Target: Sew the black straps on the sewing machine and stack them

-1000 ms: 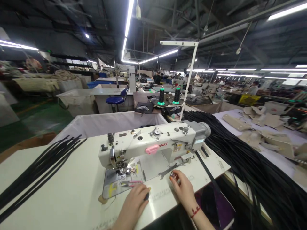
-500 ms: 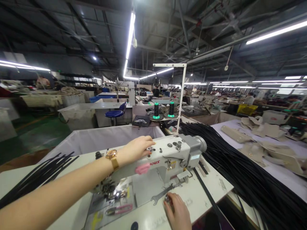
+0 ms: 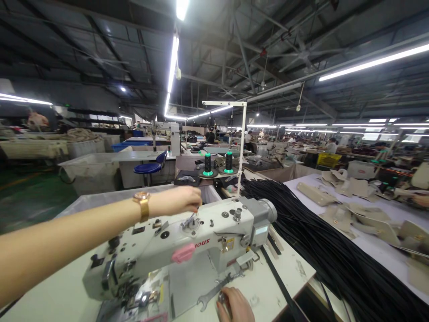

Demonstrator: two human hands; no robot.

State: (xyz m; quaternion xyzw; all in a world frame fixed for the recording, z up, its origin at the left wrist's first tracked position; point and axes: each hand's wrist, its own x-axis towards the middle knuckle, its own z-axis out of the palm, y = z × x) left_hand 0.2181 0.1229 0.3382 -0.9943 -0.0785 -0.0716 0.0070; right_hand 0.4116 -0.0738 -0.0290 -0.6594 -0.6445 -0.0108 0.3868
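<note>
Left hand (image 3: 177, 201): over top of white sewing machine (image 3: 187, 241), fingers pinched on small metal thread guide (image 3: 190, 220) | Right hand (image 3: 234, 306): on table (image 3: 284, 273) below machine arm, curled around small object, just beside wrench (image 3: 214, 297) | Black cords (image 3: 335, 255): heaped at right | Thread spools (image 3: 217, 163): behind machine.

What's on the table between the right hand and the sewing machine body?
A metal spanner lies flat on the table, just ahead of the right hand, below the sewing machine. Head view.
</note>
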